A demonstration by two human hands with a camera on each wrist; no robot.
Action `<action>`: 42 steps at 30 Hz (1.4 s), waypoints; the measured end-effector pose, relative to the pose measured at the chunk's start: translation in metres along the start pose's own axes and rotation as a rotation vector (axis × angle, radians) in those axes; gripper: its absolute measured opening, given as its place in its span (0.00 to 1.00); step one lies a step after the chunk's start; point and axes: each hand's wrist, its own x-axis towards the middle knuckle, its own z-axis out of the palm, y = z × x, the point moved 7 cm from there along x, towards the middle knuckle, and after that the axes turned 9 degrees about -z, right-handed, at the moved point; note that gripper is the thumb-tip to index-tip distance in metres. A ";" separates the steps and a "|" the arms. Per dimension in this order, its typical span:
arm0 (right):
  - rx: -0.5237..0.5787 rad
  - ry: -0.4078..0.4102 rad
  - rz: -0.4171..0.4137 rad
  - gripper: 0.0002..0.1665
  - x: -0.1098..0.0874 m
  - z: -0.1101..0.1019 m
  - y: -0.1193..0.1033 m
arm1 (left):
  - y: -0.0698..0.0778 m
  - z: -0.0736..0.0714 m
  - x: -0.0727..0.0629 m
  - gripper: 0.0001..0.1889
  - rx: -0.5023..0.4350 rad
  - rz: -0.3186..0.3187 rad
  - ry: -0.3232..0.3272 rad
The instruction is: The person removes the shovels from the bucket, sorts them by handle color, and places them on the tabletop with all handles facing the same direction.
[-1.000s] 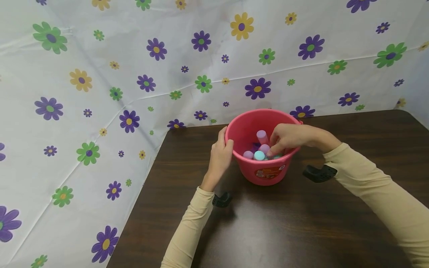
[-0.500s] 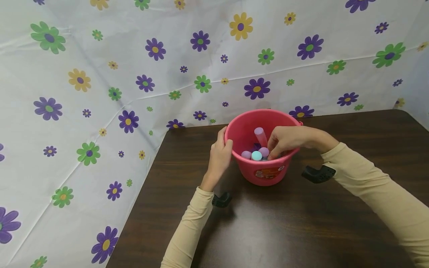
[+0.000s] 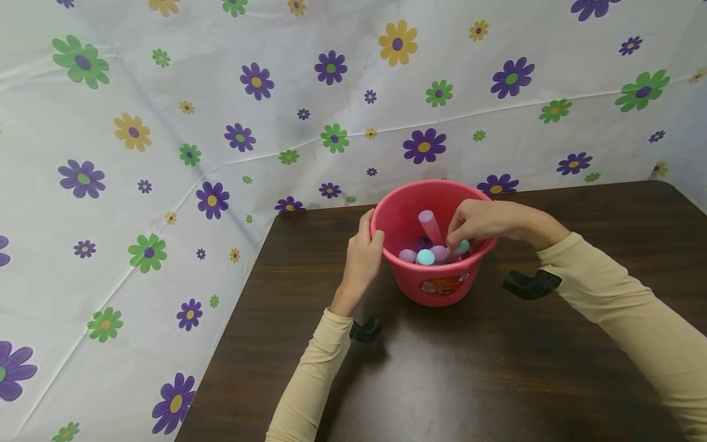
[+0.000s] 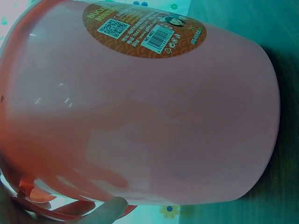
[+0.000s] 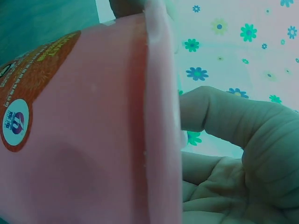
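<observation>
"Near the back of a dark brown wood-grain table (image 3: 469, 368), before a white sheet printed with purple, green and yellow flowers (image 3: 309, 31). Holding what?"

"Gripping a round pink plastic bucket (image 3: 407, 276) at the left side of its rim with the left hand (image 3: 361, 258), fingers bent around the edge. On the outer wall, an oval orange-brown label (image 4: 145, 30)."

"Why gripped there?"

"Probably to steady a light vessel against nudges from within, and to leave the mouth uncovered."

"And the right hand (image 3: 488, 220)?"

"Lowered over the right side of the rim, with bent fingers aimed down into the contents. Parted only slightly, by the head view; hidden at the tips in the right wrist view. Impossible to tell whether pinching anything."

"Among what?"

"Along the near side, left to right: a round lilac ball (image 3: 407, 255), a pale aqua ball (image 3: 425, 257), a second lilac ball (image 3: 440, 253) and, by the fingers, a partly hidden aqua-green ball (image 3: 463, 247). Behind, a pink cylinder with a lilac end (image 3: 431, 227) and a dark purple shape (image 3: 424, 243), too obscured to name."

"Why slanted, that cylinder?"

"Presumably propped by crowding; base out of sight."
</observation>
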 end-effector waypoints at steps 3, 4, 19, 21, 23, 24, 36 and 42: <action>0.003 0.015 0.010 0.09 -0.001 -0.002 0.001 | 0.000 -0.001 0.000 0.29 0.000 -0.005 0.007; 0.005 0.017 0.013 0.09 -0.001 -0.003 0.001 | 0.000 -0.001 0.000 0.29 0.002 -0.007 0.009; -0.014 0.095 0.021 0.12 -0.005 -0.011 0.004 | -0.001 0.001 0.000 0.29 0.001 0.000 0.005; -0.017 0.111 0.015 0.12 -0.006 -0.013 0.004 | -0.001 0.000 0.000 0.29 0.006 0.000 0.008; -0.018 0.126 0.013 0.13 -0.007 -0.015 0.005 | -0.001 0.000 0.001 0.29 0.010 0.000 0.014; -0.016 0.134 0.013 0.13 -0.008 -0.016 0.004 | -0.001 0.000 0.001 0.29 0.014 -0.001 0.017; -0.036 0.206 0.021 0.16 -0.018 -0.024 0.005 | 0.000 0.001 0.001 0.29 0.009 0.002 0.014; -0.023 0.254 0.025 0.19 -0.025 -0.030 0.006 | 0.000 0.001 0.002 0.30 0.011 -0.006 0.011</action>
